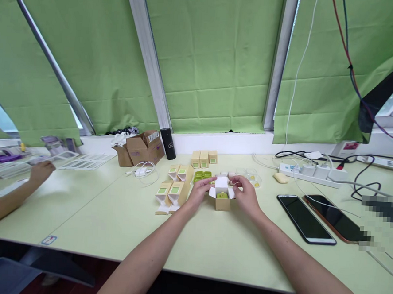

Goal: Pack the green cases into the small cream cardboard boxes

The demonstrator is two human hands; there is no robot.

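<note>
A small cardboard box (222,205) stands on the table in front of me, its white lid and side flaps spread. A green item (222,195) sits inside it; its kind is hard to make out. My left hand (198,194) grips the box's left flap between thumb and fingers. On the other side, my right hand (246,196) pinches the right flap. Left of my hands are several flat-folded boxes (174,191) with green and white labels. Just behind the left fingers lies a green tray (202,175), partly covered by them. Clear round plastic pieces (252,178) lie behind my right hand.
Three closed small boxes (204,159) stand farther back. A brown carton (144,149) and a black bottle (168,143) are back left. Two phones (307,219) and a power strip (311,173) with cables occupy the right. A co-worker's hand (42,171) reaches over items at far left.
</note>
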